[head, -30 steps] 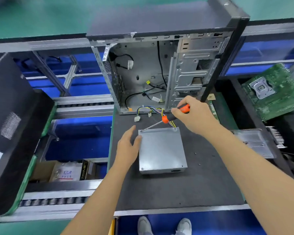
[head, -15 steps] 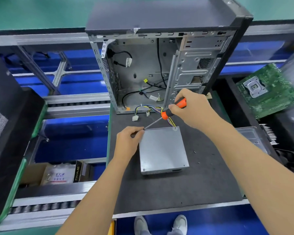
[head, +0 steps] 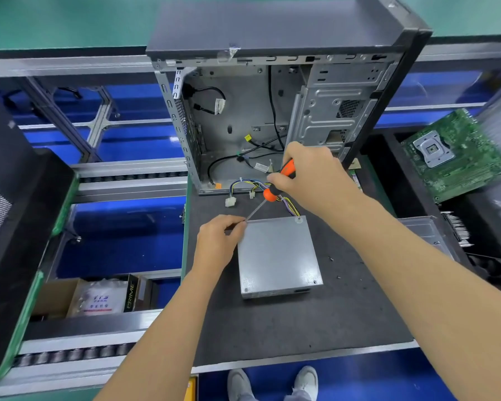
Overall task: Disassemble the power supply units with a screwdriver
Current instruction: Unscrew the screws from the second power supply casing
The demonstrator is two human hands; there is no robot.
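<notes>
A grey metal power supply unit (head: 278, 256) lies flat on the dark mat (head: 287, 322), its coloured cables (head: 261, 188) running back toward the case. My right hand (head: 313, 178) grips the orange-and-black screwdriver (head: 275, 185), whose shaft slants down to the unit's far left corner. My left hand (head: 219, 238) sits at that corner, fingertips pinched around the screwdriver tip; whatever lies between them is hidden.
An open, emptied computer case (head: 272, 111) stands upright behind the mat. A green motherboard (head: 454, 157) lies to the right, a metal cover (head: 428, 235) beside the mat. Loose screws (head: 331, 259) rest on the mat. A black panel (head: 9, 204) leans at left; boxes (head: 99, 299) sit below.
My left hand went from lying flat beside the unit to pinching at its far left corner. The screwdriver tip stayed at that corner and my right hand rose slightly.
</notes>
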